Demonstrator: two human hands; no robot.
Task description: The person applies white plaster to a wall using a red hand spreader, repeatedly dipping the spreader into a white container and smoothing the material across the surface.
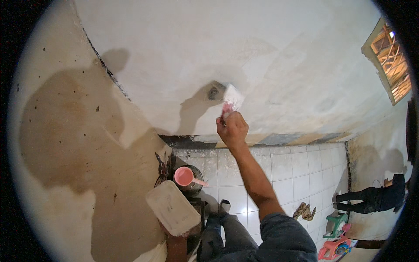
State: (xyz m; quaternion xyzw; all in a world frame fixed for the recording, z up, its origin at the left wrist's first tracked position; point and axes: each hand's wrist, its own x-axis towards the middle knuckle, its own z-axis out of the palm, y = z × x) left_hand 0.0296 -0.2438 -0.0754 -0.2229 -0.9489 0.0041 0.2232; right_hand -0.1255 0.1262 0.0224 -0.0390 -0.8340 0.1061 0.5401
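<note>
My right hand [233,130] reaches up and forward, its fingers wrapped round the reddish handle of a flat tool [234,97] with a wide white head. The head is smeared by motion, so I cannot tell whether it is a brush or a scraper. It is against or just in front of the pale wall [279,56], beside a dark grey patch [214,92] where the hand's shadow falls. My left hand is out of view. Below and left of my right hand, a pink dipper [183,175] rests on a dark round container [192,187].
A pale rectangular lid or tub [173,208] stands by the brown left wall [56,196]. White specks dot the tiled floor [281,168], where a crumpled brown cloth [304,212] lies. Further right are a green stool [336,225], a pink plastic item [335,249] and a person in dark clothes [371,198].
</note>
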